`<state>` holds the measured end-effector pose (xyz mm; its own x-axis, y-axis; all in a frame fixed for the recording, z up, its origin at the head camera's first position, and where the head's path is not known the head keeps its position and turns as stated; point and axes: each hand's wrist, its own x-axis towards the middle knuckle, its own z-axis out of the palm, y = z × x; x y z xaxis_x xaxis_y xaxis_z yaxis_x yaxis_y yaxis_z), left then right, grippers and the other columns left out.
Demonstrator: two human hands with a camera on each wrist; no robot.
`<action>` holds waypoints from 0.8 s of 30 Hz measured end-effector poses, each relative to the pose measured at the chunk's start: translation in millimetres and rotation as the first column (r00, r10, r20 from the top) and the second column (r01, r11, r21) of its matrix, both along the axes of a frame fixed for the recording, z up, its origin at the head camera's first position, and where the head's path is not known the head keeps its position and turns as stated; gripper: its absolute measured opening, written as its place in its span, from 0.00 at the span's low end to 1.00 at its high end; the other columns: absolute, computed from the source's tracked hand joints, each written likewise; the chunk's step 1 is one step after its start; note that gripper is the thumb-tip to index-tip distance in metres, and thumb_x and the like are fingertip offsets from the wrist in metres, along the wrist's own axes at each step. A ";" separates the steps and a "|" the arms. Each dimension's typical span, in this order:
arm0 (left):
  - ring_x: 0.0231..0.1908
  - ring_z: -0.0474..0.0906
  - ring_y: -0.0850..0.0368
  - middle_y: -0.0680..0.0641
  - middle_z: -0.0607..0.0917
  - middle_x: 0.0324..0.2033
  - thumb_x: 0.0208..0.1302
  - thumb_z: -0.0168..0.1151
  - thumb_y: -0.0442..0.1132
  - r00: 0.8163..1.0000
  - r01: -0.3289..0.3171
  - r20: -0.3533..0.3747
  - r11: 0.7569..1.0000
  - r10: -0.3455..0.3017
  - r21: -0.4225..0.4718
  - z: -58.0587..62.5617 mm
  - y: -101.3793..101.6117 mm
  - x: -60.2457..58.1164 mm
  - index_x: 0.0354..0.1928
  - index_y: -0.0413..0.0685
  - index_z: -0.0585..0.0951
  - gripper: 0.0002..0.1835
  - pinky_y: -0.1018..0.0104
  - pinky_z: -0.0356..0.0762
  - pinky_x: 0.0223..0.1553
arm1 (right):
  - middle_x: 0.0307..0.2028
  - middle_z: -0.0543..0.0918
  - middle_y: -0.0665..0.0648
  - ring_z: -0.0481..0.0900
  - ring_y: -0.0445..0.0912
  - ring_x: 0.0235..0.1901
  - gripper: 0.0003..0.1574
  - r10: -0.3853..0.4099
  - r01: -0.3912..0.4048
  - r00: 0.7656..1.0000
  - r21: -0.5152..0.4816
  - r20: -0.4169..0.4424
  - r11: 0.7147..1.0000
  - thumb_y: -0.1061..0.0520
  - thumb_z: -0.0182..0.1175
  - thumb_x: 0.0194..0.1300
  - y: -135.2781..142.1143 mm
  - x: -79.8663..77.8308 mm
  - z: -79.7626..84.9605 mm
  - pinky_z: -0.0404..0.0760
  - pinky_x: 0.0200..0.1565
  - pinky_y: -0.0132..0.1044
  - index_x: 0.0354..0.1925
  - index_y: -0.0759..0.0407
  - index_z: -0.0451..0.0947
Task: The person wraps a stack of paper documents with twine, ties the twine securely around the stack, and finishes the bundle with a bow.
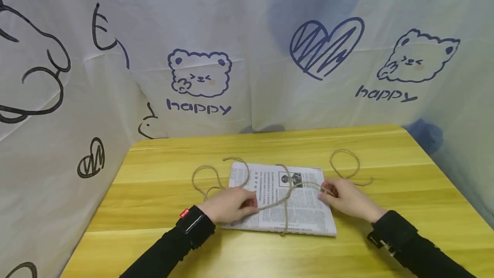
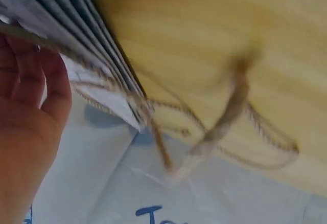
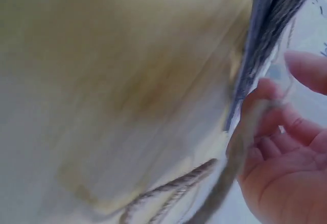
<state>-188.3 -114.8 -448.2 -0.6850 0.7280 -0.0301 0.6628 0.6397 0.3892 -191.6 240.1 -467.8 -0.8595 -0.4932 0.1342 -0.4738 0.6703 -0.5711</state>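
Note:
A folded stack of newspaper [image 1: 308, 216] lies on the table with a thin tan rope [image 1: 273, 204] crossing over it. One strand runs front to back over the stack, and the strands meet near its middle. At the left side of the stack, my left hand [image 1: 230, 205] grips one length of the rope. My right hand [image 1: 347, 196] holds the other length between curled fingers and thumb at the right edge. The rope [image 2: 66, 55] passes over the left fingers in the left wrist view. In the right wrist view, the rope [image 3: 232, 157] trails from the right fingers.
Loose rope ends curl on the yellow wooden table [image 1: 162, 200], one left of the stack and one to its back right. White cloth [image 1: 262, 25] with drawn bears and hearts hangs behind the table and along both sides.

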 end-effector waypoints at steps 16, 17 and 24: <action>0.20 0.66 0.64 0.57 0.71 0.20 0.68 0.56 0.45 0.966 -0.258 0.007 0.965 0.258 0.044 -3.9 -49.9 -14.3 0.31 0.52 0.75 0.08 0.69 0.64 0.23 | 0.16 0.64 0.39 0.63 0.32 0.18 0.17 0.173 -0.175 0.981 0.022 0.090 0.984 0.56 0.54 0.70 -2.6 26.6 -2.3 0.64 0.23 0.27 0.22 0.48 0.72; 0.20 0.65 0.65 0.57 0.70 0.19 0.68 0.57 0.45 0.963 -0.268 0.006 0.962 0.268 0.053 -4.8 -52.4 -15.0 0.30 0.52 0.75 0.09 0.69 0.63 0.23 | 0.16 0.63 0.40 0.62 0.33 0.17 0.17 0.166 -0.169 0.983 0.031 0.082 0.985 0.56 0.54 0.70 -1.7 26.5 -2.4 0.64 0.23 0.28 0.22 0.48 0.71; 0.18 0.62 0.65 0.58 0.64 0.15 0.67 0.57 0.45 0.959 -0.282 0.034 0.955 0.280 0.087 -9.1 -71.5 -15.1 0.24 0.50 0.77 0.14 0.69 0.60 0.22 | 0.19 0.68 0.42 0.63 0.36 0.20 0.13 0.076 -0.081 0.996 0.121 0.047 0.989 0.58 0.56 0.68 4.7 23.2 -1.4 0.63 0.25 0.31 0.25 0.47 0.74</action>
